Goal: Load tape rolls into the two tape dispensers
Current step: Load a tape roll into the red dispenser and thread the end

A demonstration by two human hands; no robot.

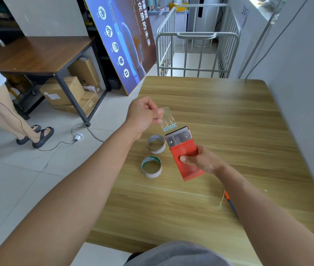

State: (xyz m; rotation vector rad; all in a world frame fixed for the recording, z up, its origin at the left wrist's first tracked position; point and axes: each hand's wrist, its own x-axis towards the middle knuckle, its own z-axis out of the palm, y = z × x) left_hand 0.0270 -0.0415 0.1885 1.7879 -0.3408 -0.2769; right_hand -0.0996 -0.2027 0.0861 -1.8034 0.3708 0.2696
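My right hand [202, 160] grips a red tape dispenser [184, 152] above the wooden table [219, 112], its toothed metal blade pointing away from me. My left hand [142, 116] pinches a strip of clear tape [166, 117] with a patterned teal end, held just above the blade. Two tape rolls stand on the table left of the dispenser: the farther roll [156, 144] and the nearer roll [151, 167] with green print inside. Only one dispenser is in view.
An orange-and-blue pen-like thing [230, 203] lies under my right forearm. A person in sandals [35, 135] stands on the floor at left, near a dark table [37, 54] with boxes under it. A metal cage cart [196, 52] stands behind the table.
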